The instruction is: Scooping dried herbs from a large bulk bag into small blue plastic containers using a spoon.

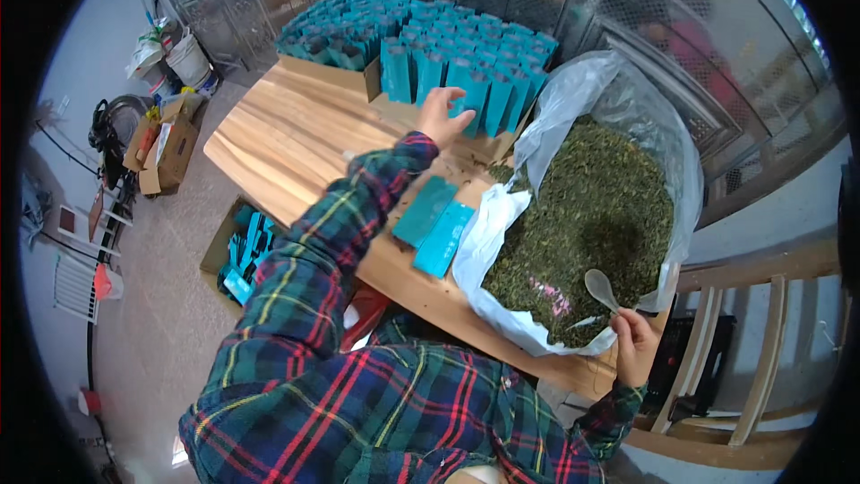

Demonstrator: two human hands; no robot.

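Note:
My left hand reaches out to the front row of standing teal pouches, fingers apart and holding nothing; I cannot tell if the fingertips touch a pouch. Pinched in my right hand is the handle of a translucent plastic spoon, its bowl over the near edge of the dried leaves. These dark green crumbled leaves fill a large clear plastic bag, with some pink bits on top. Two flat teal pouches lie side by side on the wooden table, left of the bag.
Many more open-topped pouches stand in a cardboard box at the back left. Below the table's left edge, another carton holds teal packets. A wooden chair stands at the right. Boxes and buckets sit along the wall.

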